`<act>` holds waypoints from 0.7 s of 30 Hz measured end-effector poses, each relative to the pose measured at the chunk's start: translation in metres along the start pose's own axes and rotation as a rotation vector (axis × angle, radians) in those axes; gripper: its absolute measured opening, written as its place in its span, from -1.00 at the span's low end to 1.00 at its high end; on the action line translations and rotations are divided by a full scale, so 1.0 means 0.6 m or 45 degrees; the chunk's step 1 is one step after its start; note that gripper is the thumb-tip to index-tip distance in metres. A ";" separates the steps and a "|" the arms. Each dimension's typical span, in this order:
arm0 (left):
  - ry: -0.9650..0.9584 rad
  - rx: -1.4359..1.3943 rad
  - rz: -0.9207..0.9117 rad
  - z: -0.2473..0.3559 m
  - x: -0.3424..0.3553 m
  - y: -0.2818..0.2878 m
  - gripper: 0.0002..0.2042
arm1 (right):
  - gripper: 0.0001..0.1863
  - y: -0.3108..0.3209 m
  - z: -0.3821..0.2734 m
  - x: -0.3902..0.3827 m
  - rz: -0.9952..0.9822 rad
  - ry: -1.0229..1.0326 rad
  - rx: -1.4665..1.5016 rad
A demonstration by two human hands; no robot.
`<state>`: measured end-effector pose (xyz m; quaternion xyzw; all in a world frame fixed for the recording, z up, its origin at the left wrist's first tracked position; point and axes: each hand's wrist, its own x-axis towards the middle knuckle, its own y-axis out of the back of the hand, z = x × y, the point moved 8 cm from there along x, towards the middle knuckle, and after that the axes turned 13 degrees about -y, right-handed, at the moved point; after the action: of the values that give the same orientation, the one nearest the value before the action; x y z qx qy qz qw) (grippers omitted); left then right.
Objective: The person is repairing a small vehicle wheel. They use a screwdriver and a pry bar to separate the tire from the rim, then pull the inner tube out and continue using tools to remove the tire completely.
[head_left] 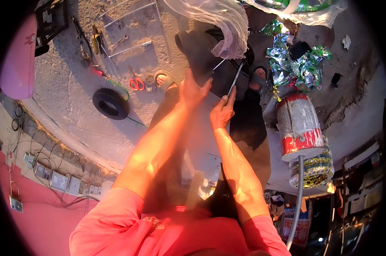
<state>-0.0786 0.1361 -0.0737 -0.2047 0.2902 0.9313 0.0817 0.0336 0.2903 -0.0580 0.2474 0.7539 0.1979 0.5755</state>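
My right hand (222, 111) is closed around a slim metal bar (236, 77), flat and lever-like, its far end slanting up to a dark, rounded object. My left hand (193, 90) is closed at the near edge of that black object (201, 53), whose kind I cannot make out; what its fingers grip is hidden. Between the hands and the object, a second thin metal rod (219, 64) sticks out. Clear plastic wrapping (231, 32) hangs over the object's far side.
On the ground at left lie a small black tire (110, 104), red-handled scissors (136, 83), pliers (97, 40) and wrenches (118, 43). At right are shiny green-and-silver wrapping (301, 64), a red-and-white cylinder (299, 123) with a grey pole (298, 192), and stacked wrapped tires (316, 168).
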 end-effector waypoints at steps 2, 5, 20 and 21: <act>0.047 0.025 -0.048 -0.004 0.002 -0.005 -0.43 | -0.41 -0.010 0.010 0.001 -0.036 -0.063 0.066; -0.027 0.039 -0.062 0.001 0.003 -0.007 -0.43 | -0.40 -0.028 0.038 0.003 -0.002 -0.060 0.149; 0.047 0.236 -0.098 -0.026 -0.040 0.037 -0.36 | -0.48 0.205 -0.082 0.036 -0.580 0.013 -0.620; 0.111 0.287 -0.130 -0.037 -0.052 0.040 -0.35 | -0.47 0.218 -0.106 0.054 -0.716 -0.028 -0.690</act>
<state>-0.0497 0.1030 -0.0649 -0.2489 0.3854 0.8777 0.1386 -0.0157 0.4133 0.0097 -0.1275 0.7065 0.2216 0.6600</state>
